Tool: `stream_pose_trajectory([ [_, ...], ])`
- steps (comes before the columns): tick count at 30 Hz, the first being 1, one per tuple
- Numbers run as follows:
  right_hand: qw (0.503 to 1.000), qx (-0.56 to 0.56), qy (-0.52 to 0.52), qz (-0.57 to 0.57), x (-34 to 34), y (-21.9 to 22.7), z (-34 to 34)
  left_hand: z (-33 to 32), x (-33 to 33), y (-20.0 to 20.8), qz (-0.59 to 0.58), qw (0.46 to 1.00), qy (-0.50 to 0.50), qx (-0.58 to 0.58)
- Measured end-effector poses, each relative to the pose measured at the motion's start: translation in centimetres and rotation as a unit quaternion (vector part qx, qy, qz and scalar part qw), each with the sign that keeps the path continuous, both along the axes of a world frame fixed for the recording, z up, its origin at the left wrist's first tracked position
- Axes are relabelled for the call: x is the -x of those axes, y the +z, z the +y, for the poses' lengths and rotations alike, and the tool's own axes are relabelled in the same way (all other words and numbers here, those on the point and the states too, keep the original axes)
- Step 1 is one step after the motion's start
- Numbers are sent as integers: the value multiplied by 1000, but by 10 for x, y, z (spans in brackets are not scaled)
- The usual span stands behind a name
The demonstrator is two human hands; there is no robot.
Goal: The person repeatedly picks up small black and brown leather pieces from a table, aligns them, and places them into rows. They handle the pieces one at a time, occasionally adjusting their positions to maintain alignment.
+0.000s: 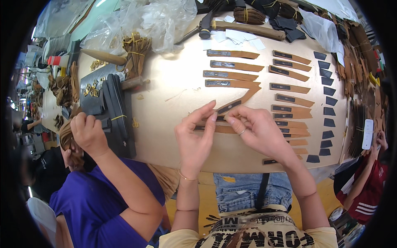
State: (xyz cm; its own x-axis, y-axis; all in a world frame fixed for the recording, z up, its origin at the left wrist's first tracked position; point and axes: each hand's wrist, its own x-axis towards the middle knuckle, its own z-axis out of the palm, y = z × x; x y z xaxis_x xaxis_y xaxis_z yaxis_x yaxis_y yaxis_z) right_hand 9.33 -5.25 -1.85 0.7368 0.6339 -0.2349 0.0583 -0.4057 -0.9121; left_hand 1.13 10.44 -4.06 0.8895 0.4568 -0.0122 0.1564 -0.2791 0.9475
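Above the table, my left hand (193,135) pinches one end of a short brown leather strap (247,96) between thumb and fingers. My right hand (262,133), with a ring on one finger, is closed on the strap's lower edge close by. The strap slants up to the right, and a dark patch with a small metal piece shows on it. Another brown strap (225,129) lies beneath my hands, partly hidden. Beyond them, several straps with shiny dark patches (231,75) lie in a column.
Right of my hands are a column of patched straps (291,88) and a column of small black pieces (329,91). A hammer (248,29) and white paper pieces (237,37) lie at the back. At left, a person in purple (109,198) handles brown pieces near black straps (115,103).
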Motion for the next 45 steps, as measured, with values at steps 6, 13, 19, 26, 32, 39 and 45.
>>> stream_pose_trajectory([
  [6, 982, 58, 21, -179, 11, 5, 4, -8, 3, 16, 7, 998, -14, -66],
  [13, 973, 44, 25, -225, 13, 6, 3, -16, 1, 22, -32, 979, -38, -199],
  [19, 982, 35, 13, -184, 12, 6, 3, -15, 1, 22, -11, 988, -30, -148],
  [26, 984, 34, 29, -171, 9, 3, 1, -17, 2, 21, 22, 996, -3, -81],
  [32, 981, 34, 51, -182, 7, 2, 0, -14, 1, 20, 23, 995, -14, -96],
  [39, 979, 59, 54, -186, 8, 5, 1, -14, 1, 19, 3, 992, -15, -126],
  [45, 975, 45, 52, -212, 9, 2, 1, -15, 1, 20, -14, 987, -24, -159],
])
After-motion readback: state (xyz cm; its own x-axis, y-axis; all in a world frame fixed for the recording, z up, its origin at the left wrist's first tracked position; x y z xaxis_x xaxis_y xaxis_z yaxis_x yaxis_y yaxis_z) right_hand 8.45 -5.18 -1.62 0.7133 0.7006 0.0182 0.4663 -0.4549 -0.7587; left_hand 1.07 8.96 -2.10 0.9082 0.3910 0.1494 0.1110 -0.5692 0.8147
